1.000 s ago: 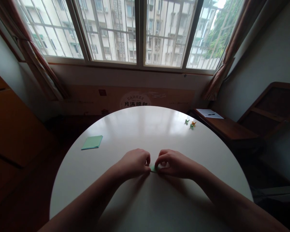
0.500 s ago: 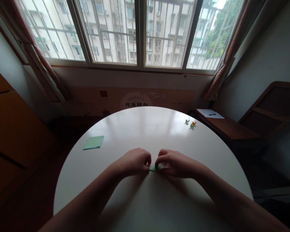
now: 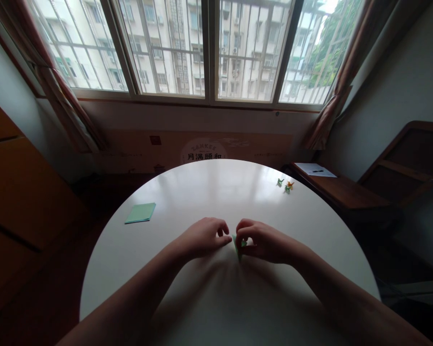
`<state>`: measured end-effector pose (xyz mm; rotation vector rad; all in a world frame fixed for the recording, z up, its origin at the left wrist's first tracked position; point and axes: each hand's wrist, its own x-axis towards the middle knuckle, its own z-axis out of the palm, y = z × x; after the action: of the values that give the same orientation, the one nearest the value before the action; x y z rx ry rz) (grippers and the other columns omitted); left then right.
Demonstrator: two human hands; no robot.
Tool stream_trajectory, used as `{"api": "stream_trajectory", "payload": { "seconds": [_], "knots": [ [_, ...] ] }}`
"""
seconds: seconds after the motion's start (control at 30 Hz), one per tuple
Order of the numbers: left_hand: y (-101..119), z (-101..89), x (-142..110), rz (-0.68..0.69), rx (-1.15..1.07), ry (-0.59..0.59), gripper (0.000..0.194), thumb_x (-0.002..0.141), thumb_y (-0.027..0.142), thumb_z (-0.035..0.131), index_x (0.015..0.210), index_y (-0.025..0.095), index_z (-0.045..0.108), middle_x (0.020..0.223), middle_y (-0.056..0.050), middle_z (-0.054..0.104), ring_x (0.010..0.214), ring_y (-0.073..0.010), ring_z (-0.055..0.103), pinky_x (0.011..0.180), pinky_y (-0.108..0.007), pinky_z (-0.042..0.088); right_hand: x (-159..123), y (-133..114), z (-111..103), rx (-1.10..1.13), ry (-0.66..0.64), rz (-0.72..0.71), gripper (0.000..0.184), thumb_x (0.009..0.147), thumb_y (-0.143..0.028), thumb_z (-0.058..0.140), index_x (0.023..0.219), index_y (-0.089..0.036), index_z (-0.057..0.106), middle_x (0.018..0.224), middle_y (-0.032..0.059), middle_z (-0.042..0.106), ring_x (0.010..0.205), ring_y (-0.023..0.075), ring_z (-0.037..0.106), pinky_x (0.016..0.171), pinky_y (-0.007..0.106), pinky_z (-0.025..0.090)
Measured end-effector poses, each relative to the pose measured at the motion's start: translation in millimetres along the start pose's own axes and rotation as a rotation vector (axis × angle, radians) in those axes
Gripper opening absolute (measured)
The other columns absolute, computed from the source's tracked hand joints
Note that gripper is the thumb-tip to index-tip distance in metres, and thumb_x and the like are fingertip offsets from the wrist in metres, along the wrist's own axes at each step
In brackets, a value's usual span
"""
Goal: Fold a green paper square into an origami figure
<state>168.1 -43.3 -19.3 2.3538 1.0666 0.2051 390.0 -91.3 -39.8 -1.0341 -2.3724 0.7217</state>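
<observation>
green paper [image 3: 237, 248] held on edge, pinched by right hand [image 3: 261, 242]. left hand [image 3: 209, 237] at the paper's nine o'clock: thumb and fingers narrowly parted, contact cannot be told. on white table [image 3: 202, 192]: green stack [image 3: 140, 213] at ten o'clock, folded figures [image 3: 287, 189] at one.

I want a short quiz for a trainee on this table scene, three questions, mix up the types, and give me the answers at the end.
1. True or false: the right hand holds a small piece of folded green paper.

2. Where on the round, glossy white table does the flat, square stack of light green paper lie?
A) Near the far right edge
B) On the left side
C) Under the right hand

3. Fill in the blank: near the far right edge of the table sit ____ small green and orange folded paper figures.

Key: 1. True. 2. B. 3. Three.
</observation>
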Motion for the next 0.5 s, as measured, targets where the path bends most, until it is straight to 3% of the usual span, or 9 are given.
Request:
{"api": "stream_trajectory", "payload": {
  "seconds": [0.13, 0.27, 0.37, 0.5],
  "knots": [
    [-0.7, 1.7, 3.4, -0.016, -0.127, 0.001, 0.033, 0.085, 0.042, 0.059, 0.104, 0.019, 0.073, 0.098, -0.006, 0.075, 0.088, -0.0226, 0.068, 0.076, -0.030, 0.049, -0.1, 0.1, 0.5, 0.068, 0.056, -0.039, 0.012, 0.083, -0.008, 0.069, 0.086, -0.019, 0.073, 0.101, 0.0049, 0.064, 0.077, 0.0133, 0.064, 0.070, 0.023, 0.053],
    [-3.0, 5.6, 7.4, -0.036, -0.273, 0.004, 0.025, 0.081, 0.040, 0.063, 0.091, 0.019, 0.073, 0.089, -0.004, 0.073, 0.082, -0.0207, 0.066, 0.072, -0.029, 0.050, 0.2, 1.3, 1.0, 0.135, 0.087, -0.077, 0.009, 0.085, -0.012, 0.069, 0.085, -0.020, 0.073, 0.100, 0.0054, 0.066, 0.076, 0.0145, 0.066, 0.068, 0.025, 0.055],
    [-4.6, 6.9, 9.9, -0.085, -0.423, 0.017, 0.026, 0.077, 0.041, 0.064, 0.085, 0.017, 0.068, 0.075, -0.003, 0.065, 0.069, -0.0187, 0.061, 0.059, -0.029, 0.050, 1.0, 1.1, 1.6, 0.184, 0.149, -0.082, 0.007, 0.084, -0.016, 0.070, 0.089, -0.021, 0.073, 0.104, 0.0065, 0.066, 0.081, 0.0169, 0.068, 0.067, 0.026, 0.056],
    [-3.9, 4.0, 11.1, -0.127, -0.644, 0.073, 0.030, 0.075, 0.044, 0.065, 0.084, 0.015, 0.063, 0.072, -0.002, 0.059, 0.067, -0.0162, 0.057, 0.052, -0.025, 0.048, 3.3, 3.3, 3.2, 0.277, 0.335, 0.026, 0.033, 0.084, -0.023, 0.072, 0.117, -0.023, 0.066, 0.113, 0.0086, 0.065, 0.089, 0.0196, 0.068, 0.067, 0.029, 0.059]
  ]
}}
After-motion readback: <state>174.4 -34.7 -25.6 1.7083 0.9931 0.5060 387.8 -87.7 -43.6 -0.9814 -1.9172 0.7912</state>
